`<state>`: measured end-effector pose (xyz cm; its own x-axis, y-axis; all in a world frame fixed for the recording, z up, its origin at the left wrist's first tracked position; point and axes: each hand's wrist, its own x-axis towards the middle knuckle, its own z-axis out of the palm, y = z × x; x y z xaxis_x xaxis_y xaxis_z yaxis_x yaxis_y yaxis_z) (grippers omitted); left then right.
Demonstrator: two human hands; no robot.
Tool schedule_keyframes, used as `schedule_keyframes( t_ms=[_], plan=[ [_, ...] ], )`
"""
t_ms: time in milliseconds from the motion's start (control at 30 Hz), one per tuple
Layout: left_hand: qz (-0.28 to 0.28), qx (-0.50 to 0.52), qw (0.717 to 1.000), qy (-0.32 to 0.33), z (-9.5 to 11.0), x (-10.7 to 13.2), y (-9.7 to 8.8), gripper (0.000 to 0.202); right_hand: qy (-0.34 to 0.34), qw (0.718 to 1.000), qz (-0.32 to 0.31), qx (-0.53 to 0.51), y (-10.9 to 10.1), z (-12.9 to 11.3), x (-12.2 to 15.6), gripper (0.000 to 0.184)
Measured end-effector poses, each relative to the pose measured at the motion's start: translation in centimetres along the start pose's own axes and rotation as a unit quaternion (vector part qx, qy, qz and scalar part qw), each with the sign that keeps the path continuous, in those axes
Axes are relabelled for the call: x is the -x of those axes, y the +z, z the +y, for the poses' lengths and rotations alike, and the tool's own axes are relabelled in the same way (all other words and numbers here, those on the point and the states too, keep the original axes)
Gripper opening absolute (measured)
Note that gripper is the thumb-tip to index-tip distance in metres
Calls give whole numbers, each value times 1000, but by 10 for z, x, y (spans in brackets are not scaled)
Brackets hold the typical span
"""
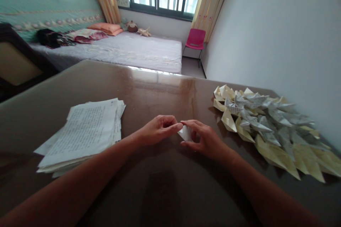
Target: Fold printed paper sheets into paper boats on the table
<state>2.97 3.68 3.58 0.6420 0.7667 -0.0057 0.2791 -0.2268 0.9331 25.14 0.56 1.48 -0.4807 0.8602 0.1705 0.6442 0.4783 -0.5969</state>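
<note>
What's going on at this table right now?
A person sits at a glossy brown table with both hands together over a small folded piece of paper. The left hand pinches it from one side and the right hand grips it from the other. A stack of printed sheets lies to the left, and a heap of folded paper shapes lies to the right. Behind are a bed and a pink chair.
</note>
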Motion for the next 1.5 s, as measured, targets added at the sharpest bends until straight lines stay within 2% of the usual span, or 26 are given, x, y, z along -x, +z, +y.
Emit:
schedule_keyframes(
  t_ms=[267, 667, 867, 1000, 1133, 1267, 1400, 1500],
  plan=[
    [28, 11, 1000, -2, -14, -4, 13, 26, 84, 987, -40, -132, 4, 5, 0, 62],
    [19, 8, 1000, 11, -17, -6, 18, 25, 120, 959, -65, -248, 7, 14, 1, 58],
    [27, -46, 998, 25, -12, -3, 22, 18, 95, 968, -46, -226, 8, 14, 0, 53],
    [78, -97, 992, 10, -12, -3, 31, 11, 78, 985, -17, -155, 10, 6, 0, 46],
    [143, -153, 977, -29, -13, -3, 45, 27, 36, 998, 40, -19, 17, -4, 4, 62],
    [156, -148, 976, -21, -16, -6, 54, 26, 33, 996, 69, 48, 23, -6, 3, 65],
    [146, -152, 978, 0, -20, -8, 54, 29, 65, 993, 82, 46, 25, 2, -3, 61],
    [171, -167, 971, 8, -23, -10, 49, 35, 50, 994, 93, 24, 25, 6, -6, 52]
  ],
)
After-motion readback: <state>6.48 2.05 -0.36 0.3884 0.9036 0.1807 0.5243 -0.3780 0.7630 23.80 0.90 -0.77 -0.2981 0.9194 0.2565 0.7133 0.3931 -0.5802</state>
